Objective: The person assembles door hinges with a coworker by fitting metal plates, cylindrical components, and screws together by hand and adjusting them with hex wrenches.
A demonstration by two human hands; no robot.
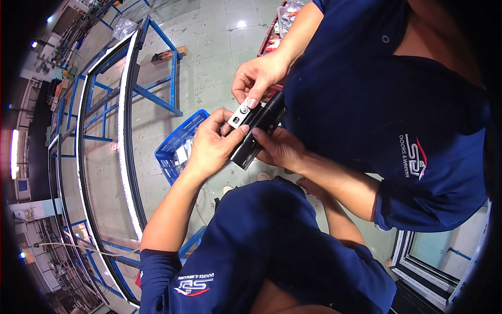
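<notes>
My left hand (210,141) is closed on a black door hinge (256,131), its thumb on the barrel and its fingers by the pale metal plate (240,114). The hinge lies at a slant, its dark lower end toward me. A co-worker stands at the right and has both hands on the same piece. One co-worker hand (264,76) pinches the plate's upper end; the other hand (282,148) grips the barrel from the right. My right hand (309,185) hangs low behind the co-worker's forearm, its fingers mostly hidden.
A blue plastic crate (170,152) with white packets stands on the floor beyond my left hand. Large dark-edged frames (128,104) lean on blue metal stands (172,78) at the left. A red bin (269,39) holds parts at the top. Another frame (429,267) stands lower right.
</notes>
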